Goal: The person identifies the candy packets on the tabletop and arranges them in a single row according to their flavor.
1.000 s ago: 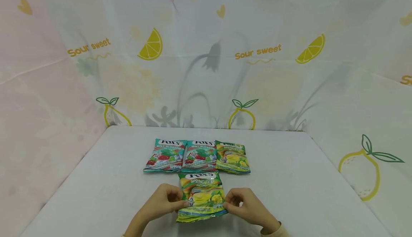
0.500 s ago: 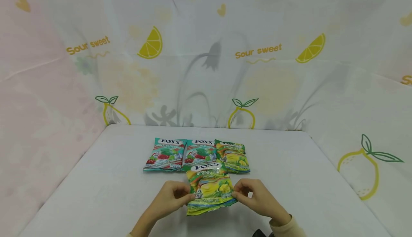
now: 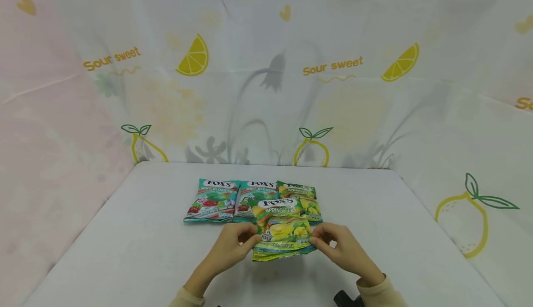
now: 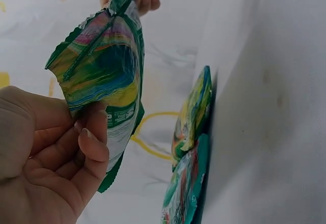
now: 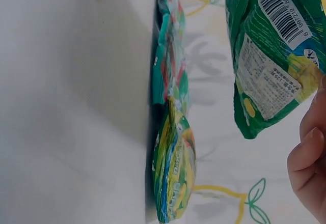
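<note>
Between my two hands a green and yellow Spring Tea candy bag [image 3: 283, 228] hangs above the table, its printed front toward me. My left hand [image 3: 233, 247] pinches its left edge between thumb and fingers. At the opposite edge my right hand [image 3: 343, 249] pinches the bag the same way. The right wrist view shows the back of this candy bag [image 5: 270, 56], with a barcode. Behind it, a second Spring Tea candy bag [image 3: 296, 189] lies partly covered from the head view. Two teal Mint Blossom candy bags lie to its left, one at the end [image 3: 212, 200] and one in the middle [image 3: 247, 205].
The white table [image 3: 137, 242] runs back to a fabric backdrop [image 3: 250, 89] printed with lemons. A black object [image 3: 347, 299] shows at the bottom edge by the right sleeve.
Both hands have carried the held Spring Tea candy bag forward and to the right, up from in front of the row. It now overlaps the bags behind in the head view. Those bags stayed put.
</note>
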### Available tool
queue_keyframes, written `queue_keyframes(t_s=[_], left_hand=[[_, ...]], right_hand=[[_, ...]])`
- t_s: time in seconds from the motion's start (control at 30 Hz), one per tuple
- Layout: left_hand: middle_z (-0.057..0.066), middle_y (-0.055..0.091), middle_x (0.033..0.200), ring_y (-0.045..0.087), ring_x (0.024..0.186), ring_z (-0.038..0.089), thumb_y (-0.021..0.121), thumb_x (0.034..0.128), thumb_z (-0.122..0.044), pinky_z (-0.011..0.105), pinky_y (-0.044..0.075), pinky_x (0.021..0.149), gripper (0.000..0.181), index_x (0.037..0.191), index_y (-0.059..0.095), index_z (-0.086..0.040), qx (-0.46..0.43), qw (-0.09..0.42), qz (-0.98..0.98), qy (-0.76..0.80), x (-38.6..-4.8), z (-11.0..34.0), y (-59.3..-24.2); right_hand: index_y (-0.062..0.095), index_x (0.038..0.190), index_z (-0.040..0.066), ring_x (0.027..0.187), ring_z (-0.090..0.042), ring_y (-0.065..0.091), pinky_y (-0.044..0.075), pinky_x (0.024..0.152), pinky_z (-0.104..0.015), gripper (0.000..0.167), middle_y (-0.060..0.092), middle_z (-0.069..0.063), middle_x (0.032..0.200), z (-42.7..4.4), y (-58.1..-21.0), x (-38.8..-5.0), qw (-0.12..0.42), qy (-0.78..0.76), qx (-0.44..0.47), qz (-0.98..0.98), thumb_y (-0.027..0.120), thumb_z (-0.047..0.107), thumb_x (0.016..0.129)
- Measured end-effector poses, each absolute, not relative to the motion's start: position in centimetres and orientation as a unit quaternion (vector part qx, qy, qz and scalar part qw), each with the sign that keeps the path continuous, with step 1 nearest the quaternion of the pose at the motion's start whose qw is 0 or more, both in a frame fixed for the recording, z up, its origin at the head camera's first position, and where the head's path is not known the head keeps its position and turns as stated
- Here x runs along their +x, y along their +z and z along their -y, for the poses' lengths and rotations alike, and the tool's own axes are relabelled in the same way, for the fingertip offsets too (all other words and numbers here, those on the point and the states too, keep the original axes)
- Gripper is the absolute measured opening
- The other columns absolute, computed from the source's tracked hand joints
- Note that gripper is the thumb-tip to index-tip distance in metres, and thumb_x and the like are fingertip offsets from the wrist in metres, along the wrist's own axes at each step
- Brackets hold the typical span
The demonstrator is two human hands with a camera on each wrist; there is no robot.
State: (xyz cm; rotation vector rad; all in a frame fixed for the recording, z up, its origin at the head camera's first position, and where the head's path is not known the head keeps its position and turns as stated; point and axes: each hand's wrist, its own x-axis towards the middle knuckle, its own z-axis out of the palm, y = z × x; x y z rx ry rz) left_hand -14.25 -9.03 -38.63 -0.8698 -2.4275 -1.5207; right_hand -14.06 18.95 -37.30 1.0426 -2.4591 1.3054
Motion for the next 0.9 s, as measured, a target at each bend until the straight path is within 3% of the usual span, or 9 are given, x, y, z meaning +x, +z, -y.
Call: queue_keyframes(t_s=[0.53, 0.9], left_hand=[[0.004, 0.065, 0.071, 0.043, 0.057, 0.0, 0.064, 0.0864, -0.002, 0.02, 0.042, 0.051, 0.006, 0.081, 0.067, -0.001, -0.317, 0.142, 0.802, -0.486, -17.0, 7.3, -38.3], [0.005, 0.065, 0.073, 0.051, 0.061, 0.003, 0.064, 0.0864, -0.001, 0.021, 0.048, 0.057, 0.005, 0.083, 0.066, 0.0, -0.315, 0.148, 0.797, -0.494, -18.5, 5.9, -37.9]], right_hand=[[0.063, 0.083, 0.005, 0.062, 0.0, 0.049, 0.044, 0.051, -0.022, 0.009, 0.06, 0.003, 0.072, -20.0, -37.0, -15.2, 0.126, 0.432, 0.312, 0.837, 0.064, -0.003, 0.085], [0.063, 0.084, 0.003, 0.064, 0.0, 0.055, 0.048, 0.055, -0.023, 0.007, 0.064, 0.0, 0.075, -20.8, -36.8, -16.0, 0.14, 0.435, 0.291, 0.841, 0.063, -0.004, 0.086]])
